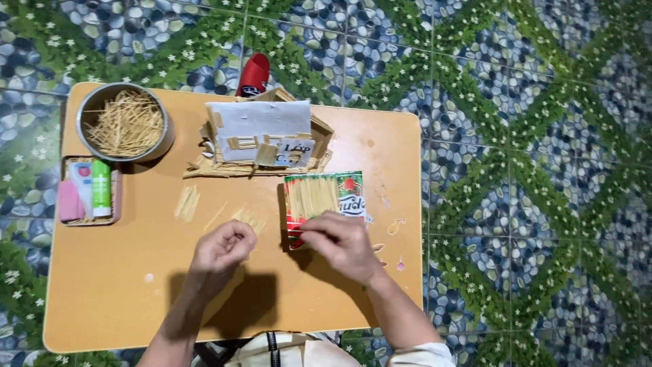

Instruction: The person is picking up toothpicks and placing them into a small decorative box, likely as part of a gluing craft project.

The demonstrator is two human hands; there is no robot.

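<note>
- While the left hand [221, 250] hovers curled just over the middle of the tabletop [122, 299], its fingertips are pinched together; whether a stick sits between them cannot be told.
- The right hand [343, 243] lies just beside it, toward the right edge, fingers bent and resting on the lower end of a flat printed packet [324, 200]; the two hands are close but apart.
- That packet, red, green and white, lies a little right of the table's centre, with a row of pale thin sticks [312, 196] laid side by side across it.
- A small loose fan of the same sticks [250, 219] lies on the bare top just above the left hand, and another little bundle [187, 202] lies further left.
- Toward the far edge, at its middle, stands a small model house [261, 136] built of sticks and white paper, on a stick base.
- In the far left corner sits a round metal bowl [92, 109] heaped with sticks.
- Just below the bowl, against the left edge, a small woven tray [117, 197] holds a green tube [101, 187], a white tube and something pink.
- A red object [254, 73] shows on the tiled floor [530, 170] just past the table's far edge, behind the house.
- A few small pale spots and scraps dot the top near the right edge.
</note>
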